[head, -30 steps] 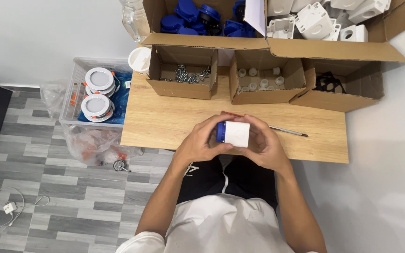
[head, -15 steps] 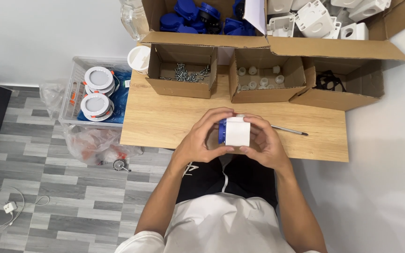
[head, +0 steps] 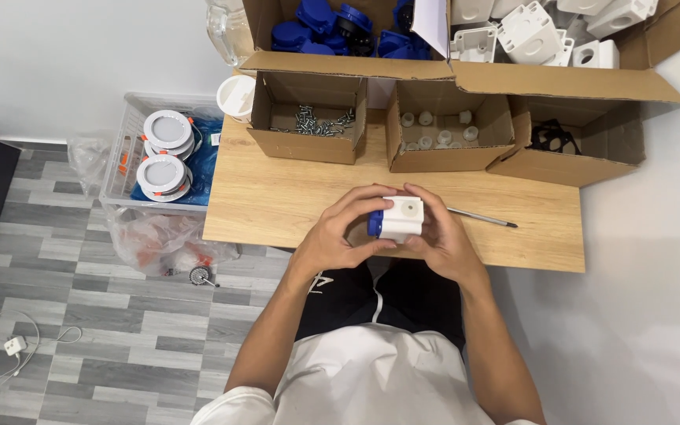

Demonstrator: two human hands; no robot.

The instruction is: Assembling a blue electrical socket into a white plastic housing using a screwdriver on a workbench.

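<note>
Both hands hold a small white box with a blue part [head: 397,219] over the near edge of the wooden table [head: 277,205]. My left hand [head: 338,234] wraps its left side, where the blue part shows. My right hand [head: 437,236] cups its right side, fingers over the top. The box's white face with a round mark points up. Its underside is hidden by my fingers.
A thin screwdriver [head: 482,218] lies right of my hands. Behind stand open cardboard boxes: screws [head: 312,120], small white caps [head: 438,130], black parts [head: 552,138], blue parts [head: 332,20], white housings [head: 537,31]. A plastic crate with round lamps [head: 163,153] sits left.
The box has turned slightly in my hands, so its white face with the round mark now points more upward. My hands stay at the same place.
</note>
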